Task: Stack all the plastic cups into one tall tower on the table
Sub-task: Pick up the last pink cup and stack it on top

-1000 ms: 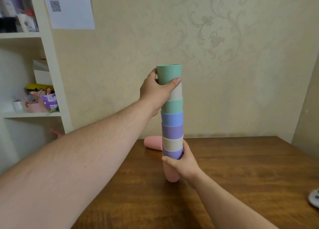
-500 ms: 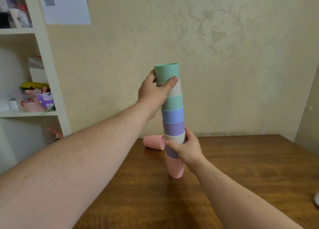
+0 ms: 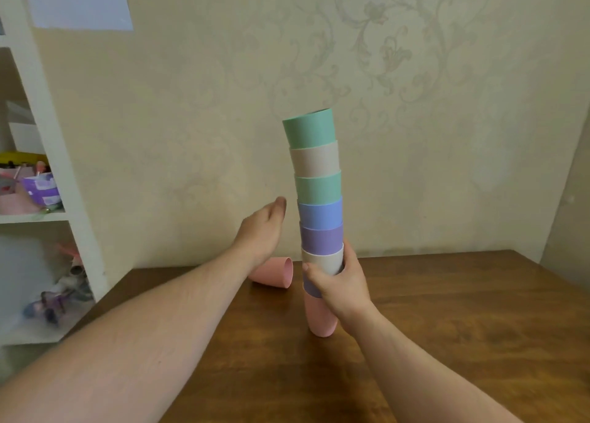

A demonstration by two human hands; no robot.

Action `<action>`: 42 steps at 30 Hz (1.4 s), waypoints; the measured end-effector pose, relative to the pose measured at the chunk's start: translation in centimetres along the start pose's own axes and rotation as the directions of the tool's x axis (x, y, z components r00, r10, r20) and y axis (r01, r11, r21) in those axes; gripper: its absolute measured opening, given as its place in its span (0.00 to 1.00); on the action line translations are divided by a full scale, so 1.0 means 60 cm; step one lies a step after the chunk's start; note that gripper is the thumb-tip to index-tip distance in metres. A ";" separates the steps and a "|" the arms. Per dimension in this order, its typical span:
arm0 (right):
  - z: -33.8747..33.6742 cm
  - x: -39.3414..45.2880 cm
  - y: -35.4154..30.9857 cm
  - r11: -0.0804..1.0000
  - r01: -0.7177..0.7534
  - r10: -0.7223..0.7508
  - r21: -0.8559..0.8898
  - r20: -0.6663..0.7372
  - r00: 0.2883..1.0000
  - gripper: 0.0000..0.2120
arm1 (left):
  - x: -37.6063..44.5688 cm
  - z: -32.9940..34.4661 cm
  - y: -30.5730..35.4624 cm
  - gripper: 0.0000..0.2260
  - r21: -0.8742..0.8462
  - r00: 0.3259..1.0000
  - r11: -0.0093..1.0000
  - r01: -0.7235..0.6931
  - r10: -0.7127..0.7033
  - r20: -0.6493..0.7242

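Observation:
A tower of several nested plastic cups (image 3: 317,205) stands on the wooden table (image 3: 447,327), leaning slightly left, with a green cup on top and a pink one at the base. My right hand (image 3: 340,283) grips the tower low down, around the cream and purple cups. My left hand (image 3: 263,231) hovers open just left of the tower, level with the blue cup, touching nothing. One pink cup (image 3: 274,271) lies on its side on the table behind my left wrist, partly hidden by it.
A white shelf unit (image 3: 48,173) with clutter stands at the left, beside the table's left edge. The patterned wall runs close behind the tower. A paper sheet (image 3: 76,1) hangs on the wall at upper left.
My left hand has let go of the top green cup and dropped down to the left of the tower. My right hand has shifted slightly up the stack.

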State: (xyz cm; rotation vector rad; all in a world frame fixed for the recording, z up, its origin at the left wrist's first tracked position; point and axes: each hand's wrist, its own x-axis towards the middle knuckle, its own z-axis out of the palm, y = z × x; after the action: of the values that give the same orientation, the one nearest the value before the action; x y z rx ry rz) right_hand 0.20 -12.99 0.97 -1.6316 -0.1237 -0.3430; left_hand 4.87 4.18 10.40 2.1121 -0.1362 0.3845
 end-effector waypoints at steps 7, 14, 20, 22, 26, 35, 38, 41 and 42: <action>-0.004 0.003 0.015 0.999 0.038 -0.039 -0.036 -0.004 0.999 0.31 | 0.019 0.045 -0.162 0.39 0.633 0.963 0.774 -0.017 -0.158 0.219; -0.001 0.008 0.027 0.997 0.032 -0.033 -0.065 -0.021 0.999 0.36 | 0.021 0.075 -0.175 0.49 0.716 0.900 0.690 -0.106 -0.240 0.364; 0.002 0.014 0.031 0.997 0.018 -0.021 -0.077 -0.034 0.999 0.33 | 0.021 0.078 -0.199 0.44 0.783 0.953 0.608 -0.127 -0.145 0.268; 0.003 0.017 0.035 0.997 0.007 -0.010 -0.077 -0.039 0.999 0.34 | 0.017 0.076 -0.206 0.43 0.794 0.960 0.597 -0.117 -0.139 0.245; 0.006 0.020 0.039 0.996 -0.011 0.006 -0.084 -0.056 0.998 0.37 | 0.001 0.070 -0.204 0.40 0.765 0.951 0.644 -0.028 -0.219 0.218; 0.010 -0.009 0.011 0.995 -0.061 0.058 -0.078 -0.047 0.997 0.32 | -0.036 -0.027 -0.136 0.33 0.435 0.970 0.888 0.150 -0.218 0.111; 0.020 -0.029 0.001 0.995 -0.058 0.056 -0.077 -0.026 0.998 0.32 | -0.031 -0.076 -0.091 0.32 0.192 0.987 0.968 0.161 -0.162 -0.009; 0.034 -0.049 -0.005 0.997 -0.043 0.043 -0.071 0.000 0.999 0.34 | -0.029 -0.128 -0.030 0.32 -0.105 0.979 0.987 0.118 -0.133 -0.154; 0.038 -0.056 -0.007 0.997 -0.040 0.041 -0.068 0.008 0.999 0.35 | -0.031 -0.144 -0.003 0.34 -0.201 0.973 0.977 0.075 -0.115 -0.199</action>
State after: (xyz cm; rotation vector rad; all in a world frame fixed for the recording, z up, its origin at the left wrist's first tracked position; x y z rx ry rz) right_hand -2.76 -10.31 0.26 -1.7004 -0.0865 -0.3117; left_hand 1.27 11.42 13.94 1.8673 0.0500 0.5131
